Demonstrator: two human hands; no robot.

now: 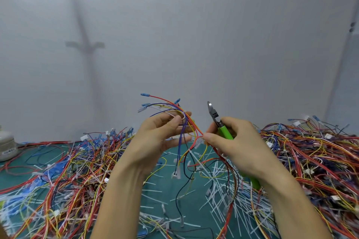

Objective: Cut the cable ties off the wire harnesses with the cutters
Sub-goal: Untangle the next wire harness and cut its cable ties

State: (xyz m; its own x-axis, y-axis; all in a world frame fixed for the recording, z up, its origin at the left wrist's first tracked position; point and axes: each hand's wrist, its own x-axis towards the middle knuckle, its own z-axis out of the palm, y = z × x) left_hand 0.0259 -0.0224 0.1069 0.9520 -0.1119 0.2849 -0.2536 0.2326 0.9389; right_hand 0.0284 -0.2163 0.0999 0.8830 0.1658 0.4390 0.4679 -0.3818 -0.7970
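Note:
My left hand (pixel 161 137) holds a wire harness (pixel 180 120) up over the table, its fingers curled round the bundle of red, blue, purple and yellow wires. Blue terminals fan out above the hand, and loose ends with white connectors hang below. My right hand (pixel 235 141) grips the green-handled cutters (pixel 219 122), whose steel jaws point up and to the left, just right of the harness. The thumb and forefinger of that hand also pinch a red wire of the harness. I cannot make out a cable tie on the held bundle.
Heaps of tangled harnesses lie on the green mat (pixel 165 186), one pile at the left (pixel 64 172), another at the right (pixel 314 153). Cut white cable ties (pixel 219 190) litter the middle. A white container (pixel 6 146) stands at the far left. A white wall lies behind.

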